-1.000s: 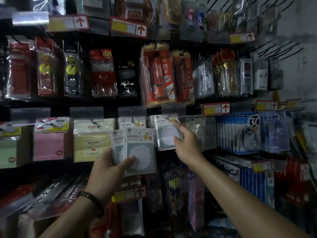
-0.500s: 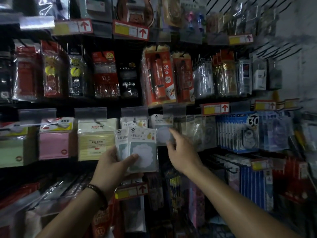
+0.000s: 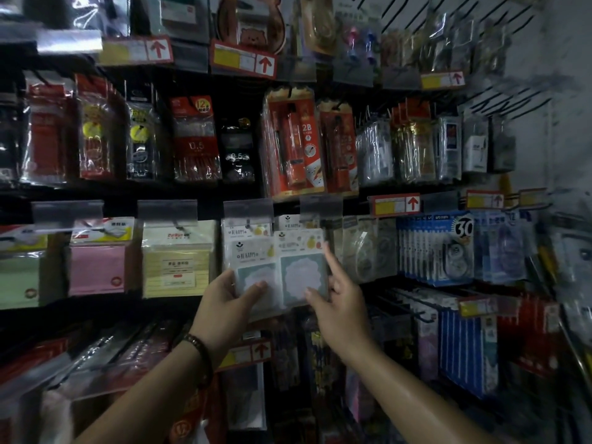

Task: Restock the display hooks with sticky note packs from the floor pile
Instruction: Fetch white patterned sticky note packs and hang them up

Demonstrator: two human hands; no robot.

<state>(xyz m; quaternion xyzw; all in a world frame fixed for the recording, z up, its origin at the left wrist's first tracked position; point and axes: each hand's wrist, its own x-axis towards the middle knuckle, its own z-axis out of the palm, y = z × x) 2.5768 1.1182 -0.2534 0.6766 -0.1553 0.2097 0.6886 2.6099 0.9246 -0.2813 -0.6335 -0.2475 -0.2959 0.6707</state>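
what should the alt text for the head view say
A left hand and a right hand each hold a BE HAPPY sticky note pack, the left pack beside the right pack, in front of a dim shop wall of hanging stationery. Matching packs hang just behind, pink note pads to the left, correction tapes to the right.
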